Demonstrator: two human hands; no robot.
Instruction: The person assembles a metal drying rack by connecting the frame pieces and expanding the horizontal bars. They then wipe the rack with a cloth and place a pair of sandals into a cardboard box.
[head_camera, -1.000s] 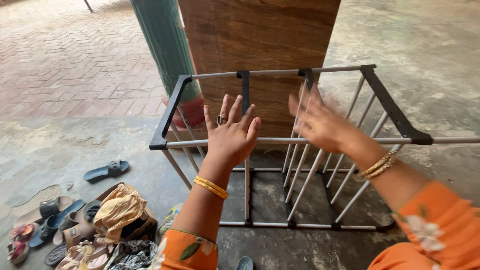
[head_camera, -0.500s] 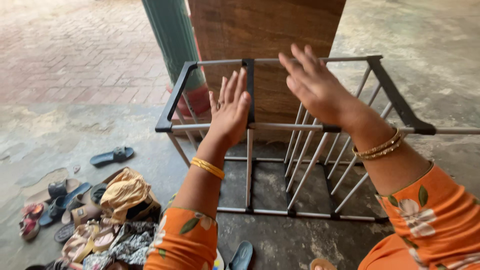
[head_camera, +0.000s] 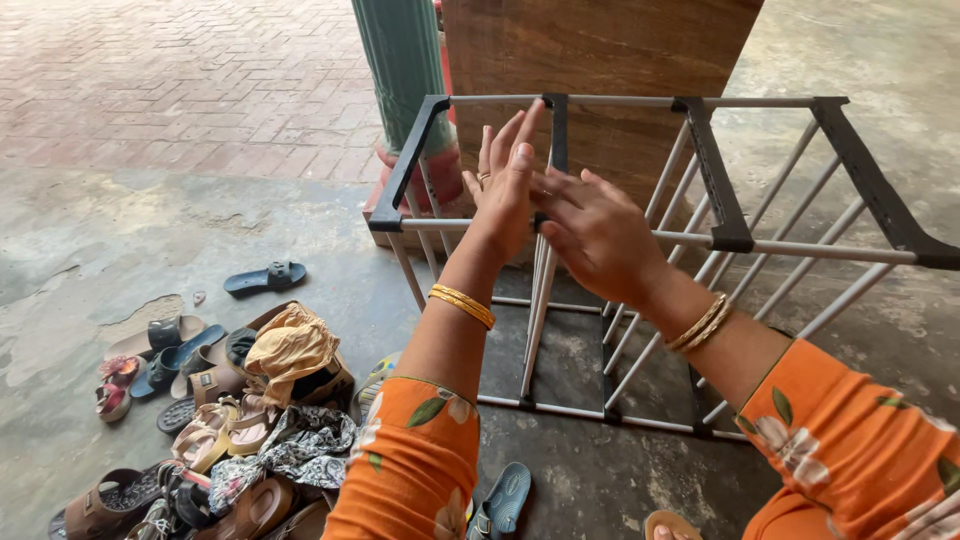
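Standing at centre frame: one shoe rack frame, black plastic brackets and grey metal rods, empty, on the concrete floor. Left hand, one, open and flat, fingers spread, against the middle bracket; grasping nothing. Right hand, one, open, fingers extended beside the left, gripping nothing. Behind, upper centre: one green pillar, one wooden board. Lower left: a pile of sandals, too jumbled to count; one blue slipper apart.
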